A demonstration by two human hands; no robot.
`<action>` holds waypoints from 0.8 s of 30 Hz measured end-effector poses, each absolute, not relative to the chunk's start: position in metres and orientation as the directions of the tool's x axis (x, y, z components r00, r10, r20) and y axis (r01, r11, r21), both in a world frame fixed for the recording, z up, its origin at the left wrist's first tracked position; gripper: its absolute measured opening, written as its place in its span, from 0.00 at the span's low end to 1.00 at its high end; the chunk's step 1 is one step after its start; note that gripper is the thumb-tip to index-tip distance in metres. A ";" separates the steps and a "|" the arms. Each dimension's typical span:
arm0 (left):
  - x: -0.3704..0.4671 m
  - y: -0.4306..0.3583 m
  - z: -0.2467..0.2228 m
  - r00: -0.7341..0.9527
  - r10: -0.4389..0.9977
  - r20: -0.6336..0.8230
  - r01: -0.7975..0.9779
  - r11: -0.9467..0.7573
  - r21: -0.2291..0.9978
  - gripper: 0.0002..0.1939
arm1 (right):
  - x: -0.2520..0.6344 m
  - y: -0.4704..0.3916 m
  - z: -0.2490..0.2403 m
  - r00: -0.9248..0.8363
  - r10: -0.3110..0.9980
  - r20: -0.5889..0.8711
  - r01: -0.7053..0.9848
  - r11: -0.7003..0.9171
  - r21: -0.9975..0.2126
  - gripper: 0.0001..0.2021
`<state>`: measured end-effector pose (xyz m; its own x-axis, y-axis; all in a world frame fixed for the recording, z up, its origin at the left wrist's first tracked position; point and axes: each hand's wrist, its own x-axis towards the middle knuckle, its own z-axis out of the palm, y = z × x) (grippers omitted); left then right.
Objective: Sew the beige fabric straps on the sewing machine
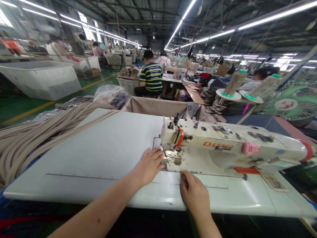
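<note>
My left hand (pixel 149 165) lies with its fingers stretched forward at the left side of the sewing machine (pixel 232 142), the fingertips by the metal needle plate (pixel 172 153). No object shows in it. Closer to the table's front, my right hand (pixel 196 195) is curled, thumb and forefinger drawn together near the edge of the machine bed. Whatever its fingers hold, if anything, is hidden. Between the two hands lies a strip of the white tabletop (pixel 170 185). An orange guard (pixel 179 138) stands in front of the needle area, above and right of my left fingertips.
Long beige fabric strips (pixel 61 125) drape over the table's left side. Behind the machine stands a beige cloth-lined bin (pixel 153 105). Thread cones (pixel 234 84) and a green fan (pixel 288 102) are at the right. A person in a striped shirt (pixel 151 77) sits ahead.
</note>
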<state>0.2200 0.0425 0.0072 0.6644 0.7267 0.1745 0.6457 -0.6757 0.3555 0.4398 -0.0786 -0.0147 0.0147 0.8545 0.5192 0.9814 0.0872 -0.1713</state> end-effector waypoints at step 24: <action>0.244 0.144 0.003 0.741 0.632 0.225 0.480 -0.734 0.481 0.21 | 0.440 -0.078 -0.018 0.076 0.869 0.489 0.979 0.028 -0.202 0.14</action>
